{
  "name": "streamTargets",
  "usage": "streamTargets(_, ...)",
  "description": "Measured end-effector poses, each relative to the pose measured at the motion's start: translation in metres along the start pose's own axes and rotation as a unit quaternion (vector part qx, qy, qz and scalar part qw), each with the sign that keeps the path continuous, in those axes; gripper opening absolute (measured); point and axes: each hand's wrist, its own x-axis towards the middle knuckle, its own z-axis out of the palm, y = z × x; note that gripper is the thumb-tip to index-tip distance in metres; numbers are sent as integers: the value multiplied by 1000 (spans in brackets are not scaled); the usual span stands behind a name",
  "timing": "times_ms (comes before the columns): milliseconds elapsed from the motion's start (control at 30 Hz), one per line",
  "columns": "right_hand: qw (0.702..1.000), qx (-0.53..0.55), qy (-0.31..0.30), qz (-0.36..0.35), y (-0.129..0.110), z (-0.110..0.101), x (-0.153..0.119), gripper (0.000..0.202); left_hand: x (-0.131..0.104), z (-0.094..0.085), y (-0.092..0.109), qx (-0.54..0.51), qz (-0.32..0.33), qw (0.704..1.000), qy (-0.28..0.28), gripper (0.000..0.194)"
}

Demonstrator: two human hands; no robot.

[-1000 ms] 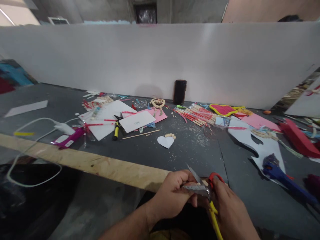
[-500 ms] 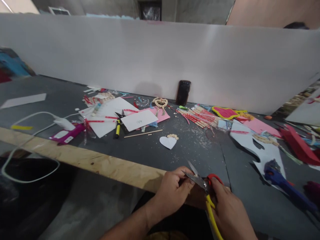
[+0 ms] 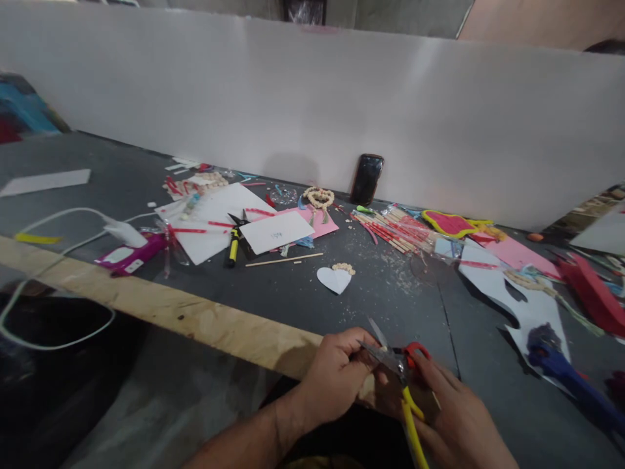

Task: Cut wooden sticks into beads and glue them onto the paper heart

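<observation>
At lower center frame, a right hand [image 3: 454,407] has its grip clamped on scissors [image 3: 401,369], blades apart beside the left hand [image 3: 329,374], whose grip cannot be made out; a white heart [image 3: 333,281] lies mid-frame on the counter [image 3: 273,293].

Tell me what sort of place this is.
Likely a craft workshop: the right hand holds scissors, and a white heart cut-out and red-and-pale sticks lie on the dark table.

The paper heart [image 3: 334,281] lies behind the scissors [image 3: 401,369], before the phone [image 3: 367,179].
</observation>
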Motion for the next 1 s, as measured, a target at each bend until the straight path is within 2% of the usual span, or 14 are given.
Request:
streamTargets(67, 999, 29, 3, 39, -2, -4, 0, 49, 2, -1, 0, -8, -15, 1000, -6, 19)
streamTargets(133, 994, 66, -2, 83, -4, -8, 3, 49, 5, -5, 4, 36, -1, 999, -21, 22)
streamTargets(200, 987, 96, 7, 125, -1, -11, 9, 50, 10, -13, 10, 132, 43, 990, -37, 21)
streamTargets(267, 979, 114, 24, 169, 9, -14, 18, 52, 19, -27, 19, 255, 89, 962, -40, 35)
streamTargets(300, 973, 122, 28, 192, 17, -15, 23, 54, 25, -36, 23, 326, 114, 938, -28, 41)
streamTargets(400, 960, 137, 36, 241, 51, -14, 40, 65, 50, -66, 32, 517, 194, 833, -33, 40)
streamTargets(500, 964, 89, 6, 251, 81, -11, 54, 70, 76, -89, 34, 648, 210, 732, -28, 39)
streamTargets(567, 962, 65, -7, 265, 92, -10, 64, 70, 91, -98, 31, 694, 214, 687, -37, 38)
streamTargets(600, 960, 58, -13, 274, 94, -10, 68, 70, 96, -100, 28, 705, 216, 674, -43, 38)
streamTargets(667, 955, 53, -28, 291, 96, -10, 77, 71, 104, -102, 23, 712, 220, 664, -56, 40)
streamTargets(800, 952, 39, -44, 301, 95, -12, 90, 71, 111, -104, 13, 708, 237, 662, -70, 44)
streamTargets(1000, 944, 44, -44, 324, 94, -8, 92, 70, 112, -104, 8, 707, 271, 649, -69, 40)
